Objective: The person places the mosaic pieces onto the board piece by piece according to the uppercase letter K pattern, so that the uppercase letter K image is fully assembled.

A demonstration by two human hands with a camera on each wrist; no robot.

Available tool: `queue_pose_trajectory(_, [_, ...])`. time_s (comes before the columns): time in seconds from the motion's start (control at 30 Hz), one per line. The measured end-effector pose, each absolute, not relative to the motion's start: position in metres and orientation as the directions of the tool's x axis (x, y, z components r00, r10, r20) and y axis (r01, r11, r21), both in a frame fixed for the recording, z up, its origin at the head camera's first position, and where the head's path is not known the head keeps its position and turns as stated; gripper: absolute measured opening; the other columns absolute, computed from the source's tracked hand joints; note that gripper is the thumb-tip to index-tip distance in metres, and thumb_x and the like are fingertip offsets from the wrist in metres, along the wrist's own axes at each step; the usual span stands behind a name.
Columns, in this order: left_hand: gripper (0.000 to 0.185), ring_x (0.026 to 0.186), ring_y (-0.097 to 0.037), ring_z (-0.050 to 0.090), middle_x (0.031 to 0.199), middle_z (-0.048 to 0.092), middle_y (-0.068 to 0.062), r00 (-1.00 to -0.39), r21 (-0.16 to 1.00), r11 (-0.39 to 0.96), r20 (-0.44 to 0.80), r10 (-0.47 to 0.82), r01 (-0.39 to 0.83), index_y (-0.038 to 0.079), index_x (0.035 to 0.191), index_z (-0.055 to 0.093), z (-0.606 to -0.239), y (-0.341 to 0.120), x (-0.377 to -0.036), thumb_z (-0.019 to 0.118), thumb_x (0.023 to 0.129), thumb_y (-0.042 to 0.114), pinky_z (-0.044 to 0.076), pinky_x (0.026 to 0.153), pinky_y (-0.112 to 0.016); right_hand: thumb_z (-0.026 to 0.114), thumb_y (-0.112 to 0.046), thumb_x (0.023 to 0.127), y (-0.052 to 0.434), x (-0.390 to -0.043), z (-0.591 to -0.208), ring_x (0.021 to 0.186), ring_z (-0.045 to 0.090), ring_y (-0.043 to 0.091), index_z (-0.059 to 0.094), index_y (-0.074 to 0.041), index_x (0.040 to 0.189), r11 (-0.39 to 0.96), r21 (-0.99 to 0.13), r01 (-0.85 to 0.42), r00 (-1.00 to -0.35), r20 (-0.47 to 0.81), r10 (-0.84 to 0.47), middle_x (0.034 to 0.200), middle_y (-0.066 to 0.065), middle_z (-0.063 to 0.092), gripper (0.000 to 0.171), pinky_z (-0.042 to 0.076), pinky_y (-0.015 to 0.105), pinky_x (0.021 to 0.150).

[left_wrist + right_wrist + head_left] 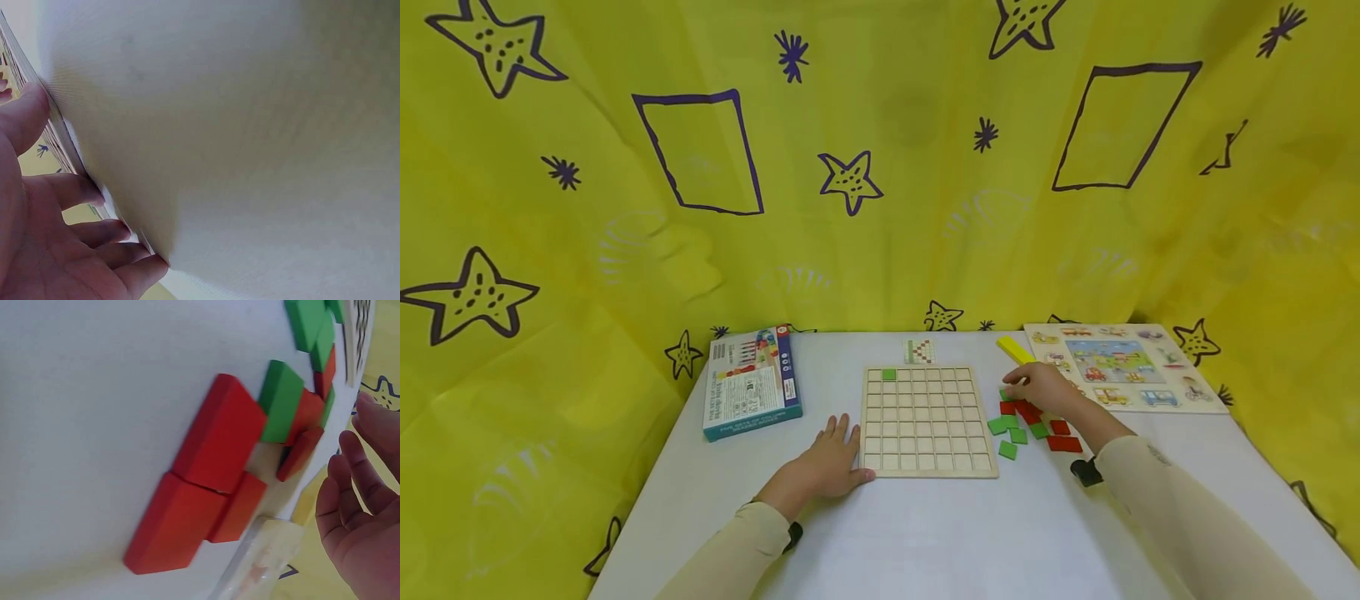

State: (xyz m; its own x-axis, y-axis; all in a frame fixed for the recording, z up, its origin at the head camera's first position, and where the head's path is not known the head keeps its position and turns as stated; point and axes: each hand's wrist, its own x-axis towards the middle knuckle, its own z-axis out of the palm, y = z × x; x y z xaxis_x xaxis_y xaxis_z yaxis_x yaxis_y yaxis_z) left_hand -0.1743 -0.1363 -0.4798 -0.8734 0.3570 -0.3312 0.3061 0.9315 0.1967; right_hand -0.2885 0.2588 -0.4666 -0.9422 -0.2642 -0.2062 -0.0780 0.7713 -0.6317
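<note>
Two puzzles flank grid board (927, 421): box (751, 382), vehicle board (1120, 365).

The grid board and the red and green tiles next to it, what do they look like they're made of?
The grid board looks like pale unfinished wood, probably plywood: light tan, matte, with thin raised dividers. The red tiles and green tiles seem to be painted wood: thick, sharp-edged squares with a flat, even, low-sheen colour, though moulded plastic can't be ruled out. One green tile already sits in the board's top row.

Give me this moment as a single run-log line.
left hand: flat on table, steadying grid board | right hand: over red and green tiles, nothing visibly held | board: one green tile placed
</note>
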Motion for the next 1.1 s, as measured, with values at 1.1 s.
queue_pose_trajectory(1.1, [0.085, 0.151, -0.043, 0.012, 0.164, 0.017, -0.024, -0.875, 0.217, 0.936, -0.346, 0.339, 0.277, -0.001, 0.156, 0.032, -0.469, -0.134, -0.170, 0.058, 0.097, 0.054, 0.023, 0.119, -0.053, 0.069, -0.013, 0.096, 0.240, -0.314, -0.451, 0.088, 0.059, 0.025, 0.073, -0.002, 0.104, 0.736, -0.652, -0.181, -0.936, -0.114, -0.332, 0.099, 0.007, 0.070, 0.014, 0.049, 0.038, 0.077])
